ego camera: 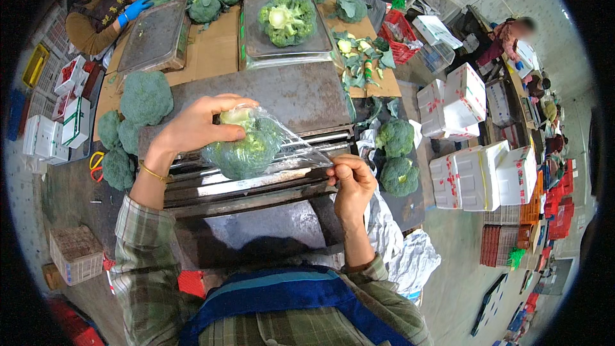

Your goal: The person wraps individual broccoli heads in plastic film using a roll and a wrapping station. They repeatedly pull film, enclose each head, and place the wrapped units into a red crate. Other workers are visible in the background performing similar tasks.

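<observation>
My left hand (pixel 199 125) grips a broccoli head (pixel 245 146) near its cut stem, with clear plastic film (pixel 293 142) around it. The film stretches to the right, where my right hand (pixel 353 180) pinches its gathered end between thumb and fingers. Both are above a metal wrapping machine (pixel 269 185) with bars and a flat steel plate (pixel 269 98) behind it. Beyond the plate, another broccoli head (pixel 287 19) lies stem up on a weighing scale (pixel 250 53). Several unwrapped heads (pixel 146 97) sit left of the machine, and two broccoli heads (pixel 398 177) lie to its right.
Trimmed leaves and stems (pixel 365 57) lie on cardboard at the back right. A co-worker in blue gloves (pixel 137 8) handles broccoli beside a second scale (pixel 153 33). Orange and yellow scissors (pixel 96 166) rest at left. Crumpled white film (pixel 384 221) hangs at right, near foam boxes (pixel 480 178).
</observation>
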`<state>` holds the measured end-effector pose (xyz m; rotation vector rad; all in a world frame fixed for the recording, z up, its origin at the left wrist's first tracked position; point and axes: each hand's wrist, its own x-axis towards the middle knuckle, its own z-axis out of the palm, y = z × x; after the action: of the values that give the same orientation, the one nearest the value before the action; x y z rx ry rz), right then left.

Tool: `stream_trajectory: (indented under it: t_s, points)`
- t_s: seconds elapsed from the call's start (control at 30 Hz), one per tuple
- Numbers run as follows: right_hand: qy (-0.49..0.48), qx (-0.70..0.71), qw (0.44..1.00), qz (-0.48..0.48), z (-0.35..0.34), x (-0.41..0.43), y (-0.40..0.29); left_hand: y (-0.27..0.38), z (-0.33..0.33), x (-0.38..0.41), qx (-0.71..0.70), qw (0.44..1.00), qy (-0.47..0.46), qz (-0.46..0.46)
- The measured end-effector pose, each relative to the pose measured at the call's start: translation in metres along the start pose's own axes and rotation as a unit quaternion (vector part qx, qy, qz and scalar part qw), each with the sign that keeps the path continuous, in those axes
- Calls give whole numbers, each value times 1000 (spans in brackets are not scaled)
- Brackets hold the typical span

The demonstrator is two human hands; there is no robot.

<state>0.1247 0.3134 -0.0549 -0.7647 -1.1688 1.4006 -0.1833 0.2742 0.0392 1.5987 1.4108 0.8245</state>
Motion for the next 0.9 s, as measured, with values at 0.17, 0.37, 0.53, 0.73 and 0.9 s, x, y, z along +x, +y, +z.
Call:
stream_trajectory:
  t_s: [0.17,0.37,0.53,0.73,0.9]
  points:
    - [25,15,998,-62,13,20,-3,10,-7,6,57,997,-54,11]
    - [-36,23,990,-131,58,61,-24,15,0,19,115,985,-95,82]
    - [-185,-33,973,-135,105,87,-30,13,-2,24,130,983,-110,71]
    - [-338,-70,931,-120,137,91,-1,2,3,27,33,997,-52,36]
    - [-380,-175,902,-106,144,79,-19,-18,-5,20,-194,978,-48,58]
